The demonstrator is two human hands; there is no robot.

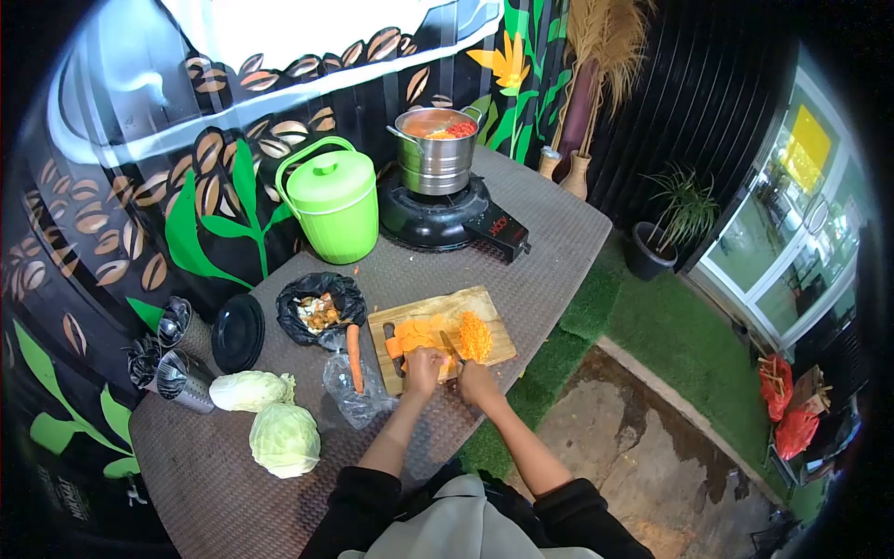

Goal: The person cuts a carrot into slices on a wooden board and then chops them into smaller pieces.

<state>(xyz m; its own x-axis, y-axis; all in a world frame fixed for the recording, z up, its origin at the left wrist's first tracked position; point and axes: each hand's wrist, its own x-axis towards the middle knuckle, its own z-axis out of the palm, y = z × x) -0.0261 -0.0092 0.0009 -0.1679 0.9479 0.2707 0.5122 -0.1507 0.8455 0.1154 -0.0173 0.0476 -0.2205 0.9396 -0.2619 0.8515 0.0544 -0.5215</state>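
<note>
Head view: the right hand (477, 384) has its fingers closed round the knife (448, 345), its blade over the board (453, 300), between the carrot slices (416, 332) on the left and a heap of shreds (475, 337) on the right; the left hand (426, 367) has its fingers bent close beside the blade, whether pinching or only pressing carrot I cannot tell. For even strips, I'd keep those fingertips tucked back, let the knuckles guide the blade, and use short, steady strokes. As for writing, the stove (428, 225) bears red lettering and the wall (219, 154) pale lettering low on the left, neither clear enough to read surely
</note>
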